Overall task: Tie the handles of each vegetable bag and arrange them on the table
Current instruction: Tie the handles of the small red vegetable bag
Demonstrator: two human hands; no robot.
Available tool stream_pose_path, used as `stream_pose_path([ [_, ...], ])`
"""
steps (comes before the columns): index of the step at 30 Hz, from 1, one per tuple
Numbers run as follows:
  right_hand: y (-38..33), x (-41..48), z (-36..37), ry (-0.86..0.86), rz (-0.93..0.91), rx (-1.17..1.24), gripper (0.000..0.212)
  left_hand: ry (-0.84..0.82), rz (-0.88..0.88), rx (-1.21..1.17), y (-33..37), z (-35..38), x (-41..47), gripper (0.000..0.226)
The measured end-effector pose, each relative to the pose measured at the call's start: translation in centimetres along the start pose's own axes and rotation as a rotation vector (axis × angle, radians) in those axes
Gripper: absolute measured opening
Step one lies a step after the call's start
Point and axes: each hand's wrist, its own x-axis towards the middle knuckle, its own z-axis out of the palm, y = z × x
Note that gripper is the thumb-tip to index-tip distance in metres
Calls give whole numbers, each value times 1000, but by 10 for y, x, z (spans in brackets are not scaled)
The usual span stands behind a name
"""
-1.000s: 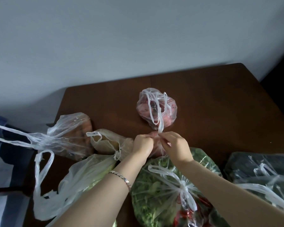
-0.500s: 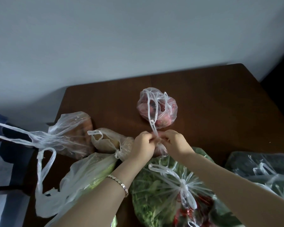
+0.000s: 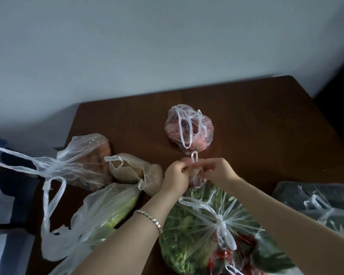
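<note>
head view: the left hand (image 3: 175, 176) and right hand (image 3: 219, 171) meet over the middle of the table (image 3: 266, 126). both have their fingers curled, pinching the thin white handles (image 3: 196, 172) of a small clear bag (image 3: 194, 182) with something pinkish inside. most of that bag is hidden behind the hands, and one handle loop stands up between the knuckles. the small bag lies between a red-filled bag (image 3: 189, 130) farther back, its handles loose, and a big bag of leafy greens (image 3: 187, 235) nearer, already knotted. left of the hands lie a beige bag (image 3: 127, 169), an orange-brown bag (image 3: 83, 155) and a pale-green bag (image 3: 107, 211). a dark-greens bag (image 3: 316, 199) sits at the right. the orange-brown bag's long handles reach out past the table's left edge. bare wood shows along the far edge by the wall (image 3: 167, 46) and across the far right corner.
</note>
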Motion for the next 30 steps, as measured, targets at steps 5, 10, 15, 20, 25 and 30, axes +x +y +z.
stream_pose_path([
  [5, 12, 2, 4, 123, -497, -583, 16, -41, -239, -165, 4, 0, 3, 23],
  [10, 17, 4, -1, 65, -630, -878, 20, -23, -233, -95, 4, 3, 8, 20],
  [15, 16, -3, -11, 63, -678, -987, 11, -48, -136, 109, 6, -1, 12, 19],
  [20, 14, -10, -13, 17, -652, -1064, 15, -80, -227, 249, 0, 3, 21, 21],
  [25, -22, 17, -27, -88, -107, -662, 13, 5, 7, 493, 7, -6, 40, 23],
  [30, -60, 89, -27, 419, 94, -528, 60, 270, 444, 893, 17, -22, 74, 70],
])
